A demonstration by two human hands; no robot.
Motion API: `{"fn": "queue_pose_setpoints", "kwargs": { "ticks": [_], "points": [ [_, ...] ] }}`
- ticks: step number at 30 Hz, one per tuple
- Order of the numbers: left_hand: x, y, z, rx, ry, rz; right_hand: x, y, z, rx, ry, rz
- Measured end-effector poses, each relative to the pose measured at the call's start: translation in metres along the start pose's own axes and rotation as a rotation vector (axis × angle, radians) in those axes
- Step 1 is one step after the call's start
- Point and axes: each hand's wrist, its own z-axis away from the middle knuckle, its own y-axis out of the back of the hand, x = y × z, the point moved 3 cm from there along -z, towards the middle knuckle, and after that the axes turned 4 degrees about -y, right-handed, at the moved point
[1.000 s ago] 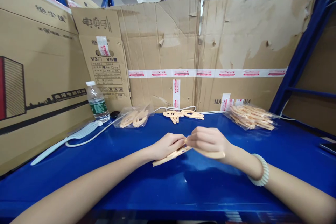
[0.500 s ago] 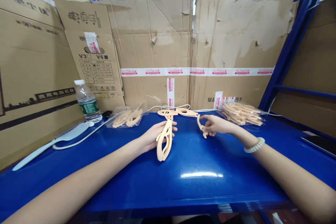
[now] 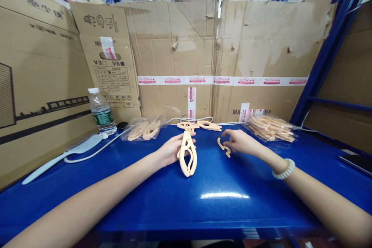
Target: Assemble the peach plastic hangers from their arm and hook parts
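Observation:
My left hand (image 3: 173,149) is closed around the narrow end of a peach-coloured folding hanger (image 3: 183,162), whose looped arms point towards me. On the blue tabletop to its right lies a curved peach hanger hook (image 3: 224,148). Just beside that hook is my right hand (image 3: 238,141), fingers bent but apart; the hook looks free of them, though a fingertip may touch its edge. Behind my left hand, more folded peach hangers (image 3: 209,125) lie on the table.
A clear bag of peach hangers (image 3: 270,127) lies at the back right, another bag (image 3: 144,128) at the back left. At left are a water bottle (image 3: 102,114), a pale blue hairbrush (image 3: 68,152) and a white cable. A phone (image 3: 357,164) lies far right. Cardboard (image 3: 174,58) walls the back.
The hook, tilted up in my right hand's fingers before, now lies flat on the table with the fingers apart. The hanger in my left hand has turned its flat face towards me.

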Motion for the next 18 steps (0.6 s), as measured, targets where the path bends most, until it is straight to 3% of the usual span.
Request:
{"fn": "queue_pose_setpoints", "kwargs": {
  "ticks": [4, 7, 9, 12, 18],
  "points": [
    [-0.002, 0.001, -0.001, 0.005, -0.018, 0.044, -0.044, -0.006, 0.024, 0.148, 0.303, 0.041],
    [-0.004, 0.002, -0.003, 0.004, -0.025, 0.073, -0.081, -0.026, 0.05, 0.199, 0.793, 0.182],
    [-0.005, 0.003, -0.003, 0.004, -0.02, 0.091, -0.092, -0.041, 0.061, 0.274, 0.997, 0.325],
    [-0.004, 0.002, -0.002, 0.003, 0.007, 0.114, -0.093, -0.054, 0.061, 0.346, 1.047, 0.4],
    [-0.003, -0.009, 0.005, -0.033, 0.029, 0.088, -0.085, -0.058, 0.053, 0.429, 0.991, 0.395]
  ]
}}
